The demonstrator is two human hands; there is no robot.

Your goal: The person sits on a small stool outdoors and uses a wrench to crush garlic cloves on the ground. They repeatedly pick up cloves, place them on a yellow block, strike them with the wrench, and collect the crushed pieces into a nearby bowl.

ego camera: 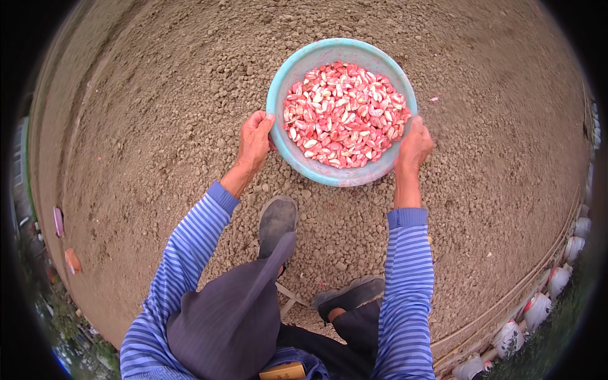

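A round turquoise plastic basin [339, 182] is held out in front of me over bare soil. Inside lies a heap of pink-and-white garlic cloves or similar seed pieces [344, 114]. My left hand [255, 137] grips the basin's left rim, thumb on top and fingers partly hidden beneath it. On the right side, my right hand [414, 145] holds the rim, its fingers mostly hidden behind the wall. Both arms are stretched forward in blue striped sleeves.
Crumbly soil [166, 156] surrounds my two dark shoes [278, 223]. White sacks [537, 311] line the lower right edge beside a long thin pole. At the far left lie a pink object [58, 222] and an orange one [72, 261]. Light-coloured bars [290, 298] show between my feet.
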